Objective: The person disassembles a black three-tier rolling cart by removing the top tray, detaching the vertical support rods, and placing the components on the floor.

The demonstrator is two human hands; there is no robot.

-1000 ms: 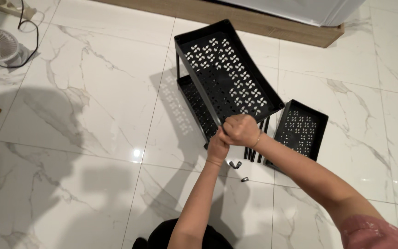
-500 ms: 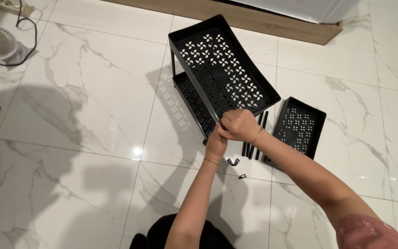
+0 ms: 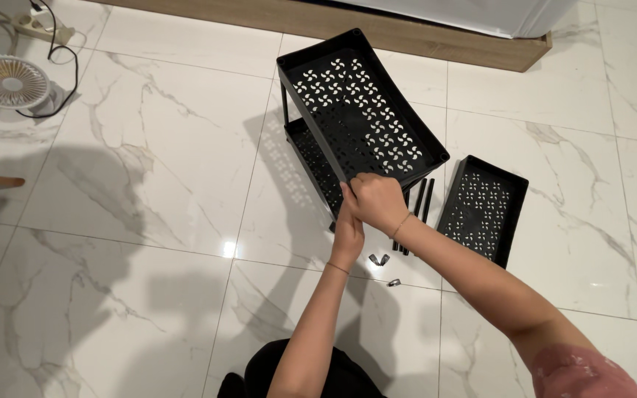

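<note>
- While the white fan (image 3: pixel 7 81) and its cable lie far on the left, the marble floor (image 3: pixel 149 184) between them and the rack is bare, so there is wide room on that side.
- Compared with one second ago, the left hand (image 3: pixel 348 228) has moved a little up and now lies under the right hand (image 3: pixel 376 200); both are pressed together, closed on the near corner of the black two-tier rack (image 3: pixel 359 118), which stands on the floor.
- The rack itself has barely shifted, so I judge the corner joint is being worked.
- Right of the hands lie loose black rods (image 3: pixel 416 210), small metal clips (image 3: pixel 380 259) and a spare black tray (image 3: pixel 484 208), near but apart.
</note>
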